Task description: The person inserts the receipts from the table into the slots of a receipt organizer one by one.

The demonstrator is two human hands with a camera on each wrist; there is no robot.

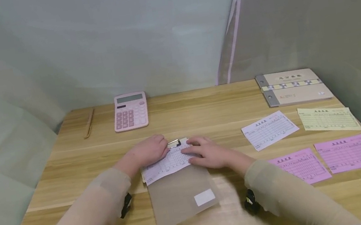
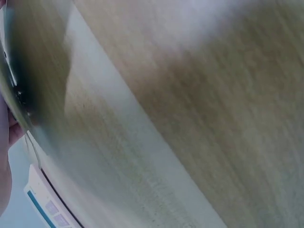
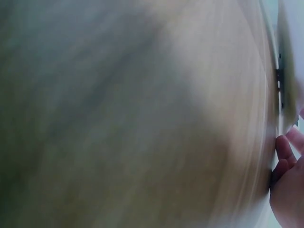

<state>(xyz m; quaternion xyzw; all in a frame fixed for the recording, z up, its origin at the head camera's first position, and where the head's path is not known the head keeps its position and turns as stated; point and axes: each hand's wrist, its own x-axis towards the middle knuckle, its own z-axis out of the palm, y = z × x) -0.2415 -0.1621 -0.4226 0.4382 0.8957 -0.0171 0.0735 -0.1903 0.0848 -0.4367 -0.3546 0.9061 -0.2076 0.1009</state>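
A grey-brown clip folder (image 1: 180,194) with a white label (image 1: 204,197) lies on the table between both hands. Printed white slip (image 1: 169,164) covers its upper part, just below a metal clip (image 1: 174,144); a yellowish paper edge shows beneath the slip's left side. My left hand (image 1: 147,150) grips the folder's top left beside the clip, fingers curled and fingertips partly hidden. On the slip's right side rests my right hand (image 1: 210,153), its fingers spread and fairly straight. Both wrist views mostly show blurred table, with fingers at the edge.
A pink calculator (image 1: 130,111) and a tan pen-like stick (image 1: 89,124) lie at the back left. At the right are a beige binder (image 1: 296,87), a white slip (image 1: 270,130), a yellow slip (image 1: 328,118) and two pink slips (image 1: 351,153).
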